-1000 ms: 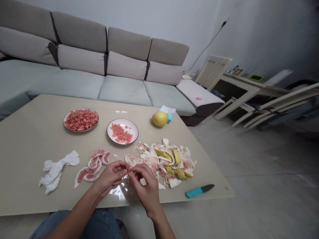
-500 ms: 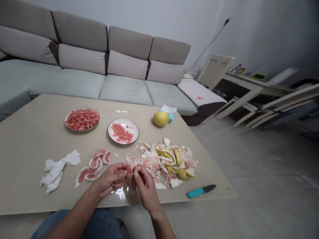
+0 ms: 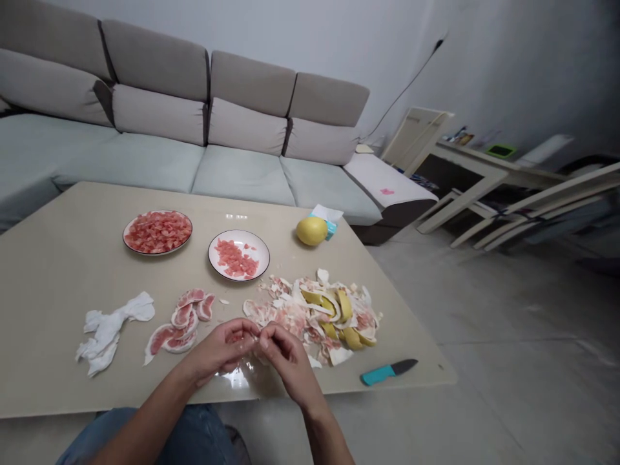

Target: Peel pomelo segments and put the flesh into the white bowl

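Above the front edge of the table, my left hand (image 3: pixel 225 350) and my right hand (image 3: pixel 289 361) meet at the fingertips. Both are closed in a pinch on a small piece of pomelo, mostly hidden by the fingers; a little pink shows inside my left hand. Left of my hands lie several pomelo segments (image 3: pixel 180 333) with pale skin on them. Just behind and to the right spreads a heap of pomelo peel and membrane (image 3: pixel 310 313). Beyond my hands is a white plate (image 3: pixel 262 254) with some pink pulp (image 3: pixel 237 258) on it.
A second plate (image 3: pixel 126 244) at the back left is heaped with pulp. A whole yellow pomelo (image 3: pixel 312 231) sits by a tissue pack (image 3: pixel 331 227). Crumpled tissue (image 3: pixel 107 329) lies at left. A teal-handled knife (image 3: pixel 380 374) rests near the front right table edge, its blade pointing right.
My hands have drawn together, with the fingertips now touching. The pink piece that showed at my left fingertips is now mostly covered. The things on the table have not moved.
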